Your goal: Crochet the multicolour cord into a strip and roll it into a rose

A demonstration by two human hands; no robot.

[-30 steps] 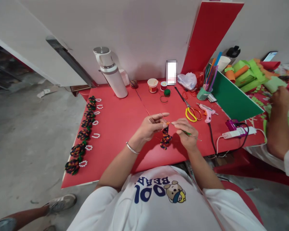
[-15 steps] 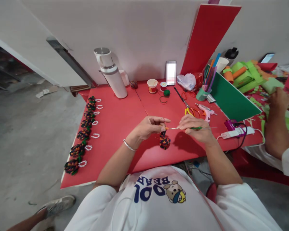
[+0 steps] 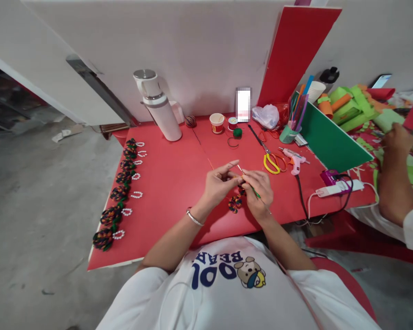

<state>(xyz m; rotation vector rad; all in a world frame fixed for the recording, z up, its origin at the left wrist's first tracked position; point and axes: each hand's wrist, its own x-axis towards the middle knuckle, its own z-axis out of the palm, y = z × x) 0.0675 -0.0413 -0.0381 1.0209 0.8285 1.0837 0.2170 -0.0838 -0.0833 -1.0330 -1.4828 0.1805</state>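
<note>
Between my hands hangs a dark multicoloured crochet piece (image 3: pixel 234 204), its lower end curling just above the red table. My left hand (image 3: pixel 217 185) pinches the top of it, with the index finger stretched out. Close against it, my right hand (image 3: pixel 259 192) is closed round a crochet hook (image 3: pixel 255 192) with a green grip; the hook's tip points up toward my left index finger. A strand of yarn (image 3: pixel 206 153) runs from my left hand back to a dark yarn ball (image 3: pixel 190 121). The stitches under my fingertips are hidden.
Finished crochet pieces with bead loops (image 3: pixel 119 178) line the table's left edge. At the back stand a thermos (image 3: pixel 162 112), a paper cup (image 3: pixel 216 123) and a phone (image 3: pixel 243 104). Scissors (image 3: pixel 271 162), a glue gun (image 3: pixel 295 160) and a power strip (image 3: pixel 340 189) lie right. Another person's hand (image 3: pixel 397 140) works beyond the green board (image 3: pixel 333 137).
My right hand has moved left with the crochet hook, up against my left hand. The hook has swung from level to slanting, and the scissors' handles now show fully.
</note>
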